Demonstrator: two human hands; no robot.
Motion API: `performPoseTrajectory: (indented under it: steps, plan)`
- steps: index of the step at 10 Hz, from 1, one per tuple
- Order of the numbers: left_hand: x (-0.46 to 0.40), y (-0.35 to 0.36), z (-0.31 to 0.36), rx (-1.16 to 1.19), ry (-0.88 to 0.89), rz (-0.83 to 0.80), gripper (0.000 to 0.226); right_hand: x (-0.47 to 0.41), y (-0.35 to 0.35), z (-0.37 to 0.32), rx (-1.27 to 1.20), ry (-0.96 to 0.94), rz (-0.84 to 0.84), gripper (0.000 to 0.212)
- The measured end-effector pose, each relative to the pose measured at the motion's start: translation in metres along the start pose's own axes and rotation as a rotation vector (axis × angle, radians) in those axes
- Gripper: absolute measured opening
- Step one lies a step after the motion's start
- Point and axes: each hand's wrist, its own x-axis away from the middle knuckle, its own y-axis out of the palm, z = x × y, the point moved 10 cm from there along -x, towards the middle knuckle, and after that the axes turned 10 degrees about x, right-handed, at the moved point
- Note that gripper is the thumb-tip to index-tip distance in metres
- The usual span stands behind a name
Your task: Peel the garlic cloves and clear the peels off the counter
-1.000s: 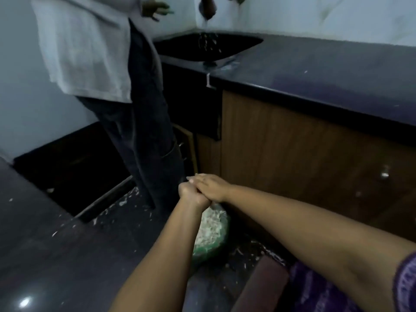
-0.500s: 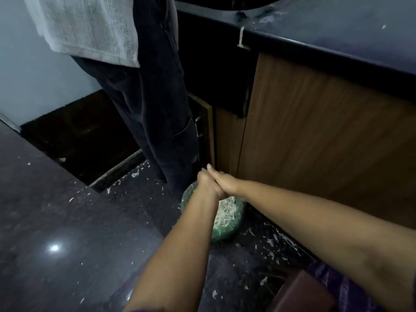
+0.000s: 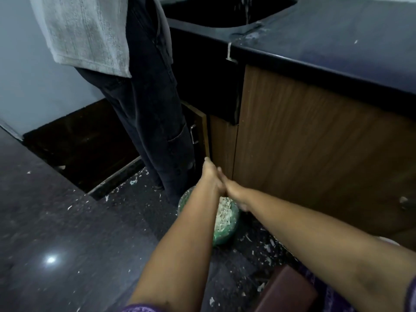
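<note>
Both hands meet palm to palm above a green bag [image 3: 225,235] heaped with garlic peels [image 3: 224,213] on the dark floor [image 3: 94,244]: the left hand [image 3: 210,174] and right hand [image 3: 234,191] press together, fingers fairly straight, though whether they trap anything I cannot tell. Loose peel scraps [image 3: 266,247] litter the floor around it. Another person's dark trousers [image 3: 155,104] stand just beyond, beside the wooden cabinet [image 3: 315,143].

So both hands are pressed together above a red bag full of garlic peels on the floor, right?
Not quite: the bag is green, not red. The head view shows the left hand and right hand pressed together above that green bag, which holds pale garlic peels and sits on the dark floor.
</note>
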Motion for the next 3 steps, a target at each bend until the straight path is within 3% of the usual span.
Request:
performPoseTrajectory:
  steps: [1,2,3]
  plan:
    - [0.023,0.014,0.043,-0.221,0.363,0.090,0.086,0.004,-0.024,0.034,0.248,0.186,-0.020,0.065]
    - [0.025,0.009,0.025,-0.961,0.580,0.127,0.068,0.009,-0.004,0.011,-0.286,0.198,-0.221,0.093]
    - [-0.001,-0.040,-0.042,-1.522,0.012,0.165,0.069,0.015,-0.039,-0.019,-0.408,0.085,0.094,0.070]
